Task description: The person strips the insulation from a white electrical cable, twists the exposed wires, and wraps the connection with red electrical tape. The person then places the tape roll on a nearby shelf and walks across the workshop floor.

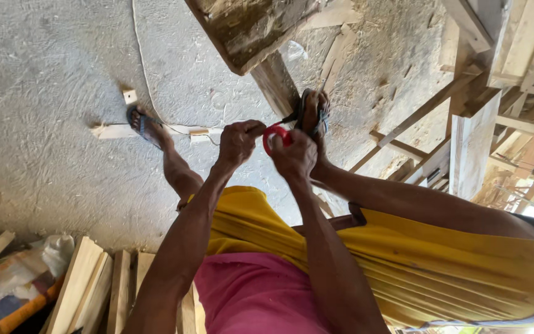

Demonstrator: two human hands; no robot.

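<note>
The right hand (293,156) has its grip clamped on a small round red plastic roll (275,133), held up against the closed grip of the left hand (238,142), which pinches something too small to tell. Beyond both lies a sandalled foot (313,113) on the rough grey concrete floor (44,93).

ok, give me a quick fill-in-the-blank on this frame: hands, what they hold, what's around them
1. Both hands meet on a small round thing whose colour is ____.
2. The left hand and the right hand are held out over a floor made of ____.
3. The shorts over the raised right leg are ____.
4. Stacked at the lower left lie planks made of ____.

Missing words: red; concrete; yellow; wood
</note>
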